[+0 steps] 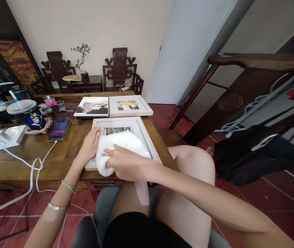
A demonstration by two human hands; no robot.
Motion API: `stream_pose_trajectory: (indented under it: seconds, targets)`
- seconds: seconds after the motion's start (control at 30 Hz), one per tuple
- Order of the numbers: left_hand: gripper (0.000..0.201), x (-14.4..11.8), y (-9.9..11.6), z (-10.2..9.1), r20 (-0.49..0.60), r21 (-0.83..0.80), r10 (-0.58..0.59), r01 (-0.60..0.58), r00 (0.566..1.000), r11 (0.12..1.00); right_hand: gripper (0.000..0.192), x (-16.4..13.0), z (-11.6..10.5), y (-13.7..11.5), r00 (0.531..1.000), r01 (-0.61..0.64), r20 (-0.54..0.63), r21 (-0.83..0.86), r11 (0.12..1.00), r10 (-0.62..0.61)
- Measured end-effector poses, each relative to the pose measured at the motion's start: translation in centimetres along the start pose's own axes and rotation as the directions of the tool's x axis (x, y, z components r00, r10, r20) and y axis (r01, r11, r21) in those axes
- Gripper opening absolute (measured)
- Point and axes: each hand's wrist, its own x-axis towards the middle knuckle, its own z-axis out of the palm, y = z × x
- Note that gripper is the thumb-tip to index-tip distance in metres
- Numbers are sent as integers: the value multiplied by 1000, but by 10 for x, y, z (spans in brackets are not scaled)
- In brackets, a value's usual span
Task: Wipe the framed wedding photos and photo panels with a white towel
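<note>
Pressing a folded white cloth [128,146] onto the near frame [149,142], the right hand [124,164] has some fingers tucked into its folds and grasps it, while the left hand [91,143] lies along the frame's left edge; whether it grips that edge or merely rests there, I cannot tell. The near frame lies flat, face up, on the desk [61,165], close to the person's lap.

The work looks partway along: the cloth is on the frame's lower part, and the upper rim and the top of the photo [118,130] lie bare. Nothing shows which parts are finished, as no clear mark or streak can be made out. The far frame [143,105] and the picture [95,106] beside it lie farther back on the desk, with neither hand on them; whether they are done or left over cannot be judged from here.

The cloth and right hand hide the lower photo and much of the frame's near side. The left thumb is not clearly visible, nor is anything under the cloth. Pixelation blots out part of the picture and most of the phone [58,129], and both of the person's arms run out of view at the bottom.
</note>
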Motion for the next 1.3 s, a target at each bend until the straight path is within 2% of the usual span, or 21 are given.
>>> stream_pose_trajectory:
  seconds: [0.1, 0.2, 0.27, 0.33, 0.43, 0.57, 0.7, 0.8, 0.87, 0.93, 1.1, 1.17, 1.3]
  targets:
    - [43, 0, 0, -2, 4, 18, 31, -31, 1000, 999, 29, -6, 0, -3, 1000, 12, -2, -18, 1000, -12]
    - [43, -1, -1, -3, 57, 54, 49, -52, 997, 997, 29, -39, -5, -1, 992, -117, 49, -20, 993, 118]
    - [42, -2, -1, -3, 98, 69, 68, -75, 993, 995, 27, -67, -8, 3, 965, -246, 75, -48, 968, 249]
    - [38, -2, 0, -4, 137, 61, 110, -119, 985, 991, 28, -89, -8, 8, 919, -381, 80, -82, 921, 387]
    - [31, -2, 4, -7, 178, 3, 162, -165, 971, 986, 30, -100, -4, 17, 873, -476, 56, -129, 870, 485]
    - [31, -2, 9, -8, 147, -14, 161, -161, 976, 987, 32, -73, 6, 33, 913, -403, 2, -142, 904, 408]
    - [41, -2, 9, -7, 1, -6, 114, -114, 993, 993, 37, -22, 16, 39, 988, -154, -37, -117, 981, 150]
    - [45, -2, 8, -6, -48, -23, 83, -84, 995, 996, 34, 13, 21, 36, 997, 7, -69, -148, 989, -17]
    - [49, -3, 6, -4, -49, -22, 69, -70, 996, 997, 30, 32, 23, 37, 995, -8, -100, -197, 980, -12]
    - [53, -3, 5, -4, -23, -16, 60, -61, 998, 998, 31, 48, 26, 44, 991, -83, -122, -243, 966, 55]
    - [55, -3, 5, -4, 69, 0, 70, -71, 995, 998, 37, 74, 30, 80, 970, -209, -191, -334, 919, 151]
    - [55, -3, 4, -4, 74, 17, 84, -85, 994, 996, 37, 83, 30, 92, 966, -200, -228, -374, 906, 119]
    - [56, -3, 2, -2, 73, 56, 67, -72, 995, 996, 42, 96, 27, 107, 972, -107, -237, -409, 906, 8]
